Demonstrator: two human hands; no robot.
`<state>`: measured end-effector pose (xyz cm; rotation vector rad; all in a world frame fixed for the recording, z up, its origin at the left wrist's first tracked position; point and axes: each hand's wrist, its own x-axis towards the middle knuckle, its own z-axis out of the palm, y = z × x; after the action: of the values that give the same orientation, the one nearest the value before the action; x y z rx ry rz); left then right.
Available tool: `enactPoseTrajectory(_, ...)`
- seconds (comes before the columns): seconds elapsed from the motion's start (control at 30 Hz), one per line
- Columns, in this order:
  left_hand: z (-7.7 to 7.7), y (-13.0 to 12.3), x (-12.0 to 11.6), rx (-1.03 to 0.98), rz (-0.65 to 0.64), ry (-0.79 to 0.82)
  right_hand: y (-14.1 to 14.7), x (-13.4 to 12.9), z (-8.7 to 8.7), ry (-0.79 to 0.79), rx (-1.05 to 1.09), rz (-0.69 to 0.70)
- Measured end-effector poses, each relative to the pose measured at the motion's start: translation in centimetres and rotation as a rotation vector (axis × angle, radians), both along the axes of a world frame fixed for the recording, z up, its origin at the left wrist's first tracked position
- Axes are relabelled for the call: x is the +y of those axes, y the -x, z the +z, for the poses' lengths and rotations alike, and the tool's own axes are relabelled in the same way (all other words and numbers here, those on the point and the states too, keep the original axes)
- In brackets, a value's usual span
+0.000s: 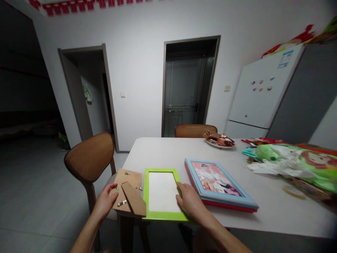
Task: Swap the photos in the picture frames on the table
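Observation:
At the table's front left lies a brown picture-frame backing board (132,179) with metal clips and a fold-out stand on its upper face. My left hand (105,200) is closed on its left edge, thumb and fingers at the rim. Right beside the board is a lime-green picture frame (160,215), its opening showing a plain white surface. My right hand (190,201) grips the frame's right side, and the fingers cover part of that edge. Further right rests a stack of frames, topped by a light-blue framed picture (217,179) with a red frame (231,205) at the bottom.
The white table (163,151) holds a plate (219,142) of wrapped items at the back, and green and white bags (295,160) with a roll of tape (293,192) on the right. Brown chairs (91,158) stand left and behind. A fridge (260,88) is at the far right.

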<state>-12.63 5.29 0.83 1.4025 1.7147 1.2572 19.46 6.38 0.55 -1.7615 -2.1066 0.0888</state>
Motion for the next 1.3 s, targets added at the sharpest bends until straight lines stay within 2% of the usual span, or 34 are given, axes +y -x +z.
enactPoseTrajectory(0.3,-0.9,-0.8,-0.5,0.433,0.077,-0.055,0.4,0.7,0.3,0.085,-0.069,-0.124)
enactPoseTrajectory(0.4,-0.7,-2.8,-1.1,0.491,0.059,-0.116,0.5,0.8,0.5,0.099,-0.062,-0.141)
enactPoseTrajectory(0.5,-0.6,-6.0,-2.0,0.518,-0.03,-0.193,0.4,0.9,0.9,0.079,0.007,-0.157)
enactPoseTrajectory(0.6,-0.7,-9.4,-3.4,0.521,-0.208,-0.276,0.2,0.9,1.7,0.077,0.191,-0.14)
enactPoseTrajectory(0.7,-0.5,-12.1,-4.5,0.476,-0.321,-0.292,0.2,0.3,3.1,0.226,0.54,-0.093)
enactPoseTrajectory(0.77,0.1,-13.3,-4.9,0.431,-0.366,-0.295,0.4,-0.5,4.4,0.356,0.83,-0.042)
enactPoseTrajectory(0.83,0.9,-14.3,-4.9,0.4,-0.405,-0.311,0.8,-1.3,5.7,0.415,1.062,0.009)
enactPoseTrajectory(0.93,2.2,-15.6,-4.7,0.42,-0.426,-0.358,1.4,-2.1,7.1,0.425,1.255,0.076)
enactPoseTrajectory(1.0,2.9,-16.2,-4.6,0.462,-0.422,-0.42,1.5,-2.2,7.3,0.422,1.315,0.116)
enactPoseTrajectory(1.07,3.4,-16.6,-4.6,0.501,-0.439,-0.493,1.4,-2.0,7.1,0.412,1.291,0.137)
enactPoseTrajectory(1.17,4.1,-16.1,-4.7,0.507,-0.421,-0.578,0.7,-1.4,6.3,0.398,1.094,0.08)
enactPoseTrajectory(1.23,4.7,-15.0,-4.7,0.439,-0.293,-0.572,0.2,-1.0,5.8,0.359,0.873,0.023)
enactPoseTrajectory(1.3,5.2,-13.3,-4.7,0.328,-0.119,-0.499,-0.2,-0.7,5.3,0.248,0.589,-0.011)
